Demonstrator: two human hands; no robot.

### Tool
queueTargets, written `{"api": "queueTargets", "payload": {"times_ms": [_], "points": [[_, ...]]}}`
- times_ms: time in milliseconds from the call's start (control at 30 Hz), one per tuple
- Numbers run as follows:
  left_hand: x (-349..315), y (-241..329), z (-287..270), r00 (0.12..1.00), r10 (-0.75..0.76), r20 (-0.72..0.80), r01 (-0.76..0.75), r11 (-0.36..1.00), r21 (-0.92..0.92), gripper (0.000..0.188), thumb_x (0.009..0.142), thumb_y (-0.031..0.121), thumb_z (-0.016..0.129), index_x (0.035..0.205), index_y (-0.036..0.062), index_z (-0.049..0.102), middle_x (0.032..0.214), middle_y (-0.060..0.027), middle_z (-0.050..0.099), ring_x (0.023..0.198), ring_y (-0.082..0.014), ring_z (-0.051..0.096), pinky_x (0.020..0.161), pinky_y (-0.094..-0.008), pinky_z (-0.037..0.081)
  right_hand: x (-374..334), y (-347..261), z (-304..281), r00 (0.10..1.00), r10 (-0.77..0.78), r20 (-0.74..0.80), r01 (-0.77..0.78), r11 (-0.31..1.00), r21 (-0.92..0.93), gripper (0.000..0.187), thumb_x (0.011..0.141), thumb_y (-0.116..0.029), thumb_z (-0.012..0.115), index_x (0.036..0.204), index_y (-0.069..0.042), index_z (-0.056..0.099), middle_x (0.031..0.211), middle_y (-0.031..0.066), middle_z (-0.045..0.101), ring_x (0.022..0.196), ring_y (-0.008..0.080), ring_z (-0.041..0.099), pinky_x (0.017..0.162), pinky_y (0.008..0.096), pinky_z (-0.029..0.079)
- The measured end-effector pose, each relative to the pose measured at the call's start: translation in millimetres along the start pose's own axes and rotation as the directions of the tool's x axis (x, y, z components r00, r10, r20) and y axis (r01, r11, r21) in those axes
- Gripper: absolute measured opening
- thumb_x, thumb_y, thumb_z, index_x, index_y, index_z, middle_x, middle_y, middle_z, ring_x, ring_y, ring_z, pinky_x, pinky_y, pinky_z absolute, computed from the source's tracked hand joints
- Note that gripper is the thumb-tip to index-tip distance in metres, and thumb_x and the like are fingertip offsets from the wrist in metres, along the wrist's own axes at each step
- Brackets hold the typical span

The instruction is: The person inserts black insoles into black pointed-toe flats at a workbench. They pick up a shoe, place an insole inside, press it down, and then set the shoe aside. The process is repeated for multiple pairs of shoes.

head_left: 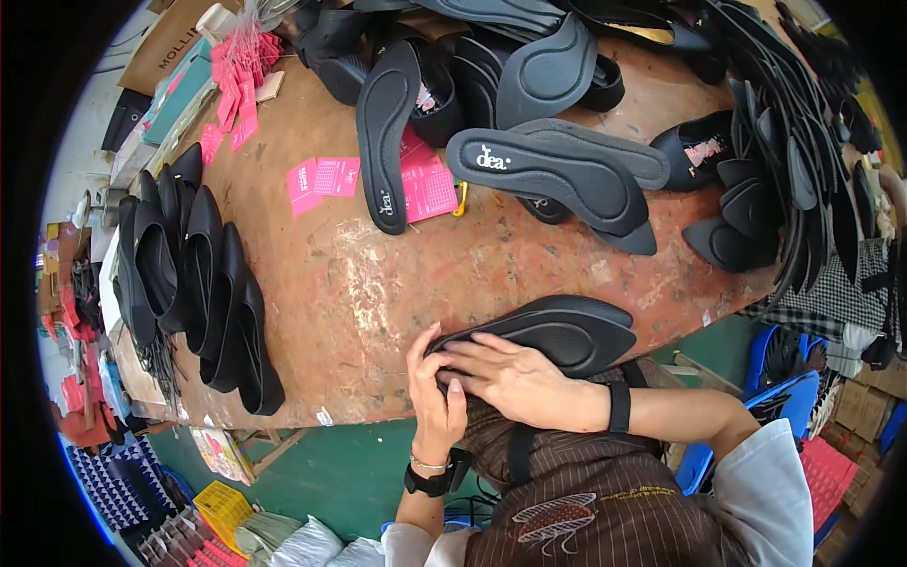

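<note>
The widest open stretch of the worn brown table point(378, 293) lies in its middle, between the row of black shoes point(203, 283) standing along the left edge and the black insoles point(557, 331) pressed under both hands at the near edge. Farther in, pink tags point(326, 177) lie flat and a single insole point(385, 132) lies lengthwise, narrowing that gap. Stacked insoles point(557, 170) and the heap of black soles point(794, 161) crowd the far and right sides, leaving only a thin strip of bare table just beyond the held pair.
</note>
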State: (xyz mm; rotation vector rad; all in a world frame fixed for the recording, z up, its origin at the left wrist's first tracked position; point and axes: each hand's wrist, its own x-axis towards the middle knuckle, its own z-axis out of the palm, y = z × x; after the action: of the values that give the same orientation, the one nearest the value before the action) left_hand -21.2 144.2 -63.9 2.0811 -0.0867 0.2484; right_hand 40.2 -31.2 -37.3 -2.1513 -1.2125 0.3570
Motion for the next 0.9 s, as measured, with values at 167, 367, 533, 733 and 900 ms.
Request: {"api": "queueTargets", "payload": {"times_ms": [167, 367, 533, 733, 900], "points": [[-1, 17, 13, 0.996, -0.074, -0.05, 0.076, 0.997, 0.031, 0.039, 0.088, 0.021, 0.061, 0.116, 0.0007, 0.043, 0.141, -0.0304, 0.04, 0.126, -0.045, 0.045, 0.107, -0.0526, 0.036, -23, -5, -12, 0.987, 0.116, -0.11, -0.14, 0.96, -0.242, 0.039, 0.078, -0.013, 0.061, 0.115, -0.005, 0.072, 0.132, 0.0165, 0.062, 0.131, 0.0263, 0.053, 0.117, 0.0457, 0.031], [-10, 86, 42, 0.962, -0.143, 0.233, 0.043, 0.92, 0.389, 0.065, 0.072, 0.013, 0.079, 0.126, -0.0058, 0.047, 0.153, -0.0324, 0.028, 0.13, -0.0486, 0.043, 0.107, -0.0481, 0.04, -18, 30, -71, 0.62, 0.265, -0.738, -0.594, 0.774, -0.221, 0.018, 0.081, -0.006, 0.066, 0.098, -0.003, 0.072, 0.098, 0.0093, 0.069, 0.109, 0.0356, 0.061, 0.106, 0.0547, 0.036], [-1, 116, 82, 0.868, -0.061, 0.492, -0.18, 0.885, 0.429, 0.046, 0.082, 0.029, 0.074, 0.117, 0.0003, 0.066, 0.141, -0.0249, 0.051, 0.081, -0.032, 0.065, 0.065, -0.0378, 0.057, -27, 44, -112, 0.515, 0.779, -0.358, -0.457, 0.603, 0.654, 0.029, 0.079, -0.009, 0.074, 0.106, -0.001, 0.069, 0.112, 0.0153, 0.061, 0.105, 0.0383, 0.061, 0.086, 0.0417, 0.051], [-7, 115, 97, 0.744, -0.194, 0.64, -0.265, 0.793, 0.548, 0.037, 0.075, 0.024, 0.076, 0.104, 0.0012, 0.071, 0.125, -0.0253, 0.061, 0.07, -0.0318, 0.067, 0.052, -0.0379, 0.056, -102, -15, -67, 0.881, 0.406, -0.242, -0.394, 0.914, 0.098, 0.029, 0.069, 0.007, 0.066, 0.095, -0.001, 0.055, 0.131, 0.025, 0.058, 0.132, 0.0421, 0.049, 0.116, 0.0613, 0.027], [4, 115, 90, 0.793, -0.119, 0.597, -0.259, 0.821, 0.509, 0.036, 0.074, 0.026, 0.077, 0.101, 0.0024, 0.073, 0.125, -0.0244, 0.063, 0.067, -0.0276, 0.069, 0.055, -0.0347, 0.056, -60, 31, -52, 0.862, 0.322, -0.391, -0.43, 0.873, -0.229, 0.031, 0.079, -0.002, 0.057, 0.109, 0.006, 0.059, 0.124, 0.0208, 0.062, 0.123, 0.037, 0.056, 0.117, 0.0552, 0.026]]}}
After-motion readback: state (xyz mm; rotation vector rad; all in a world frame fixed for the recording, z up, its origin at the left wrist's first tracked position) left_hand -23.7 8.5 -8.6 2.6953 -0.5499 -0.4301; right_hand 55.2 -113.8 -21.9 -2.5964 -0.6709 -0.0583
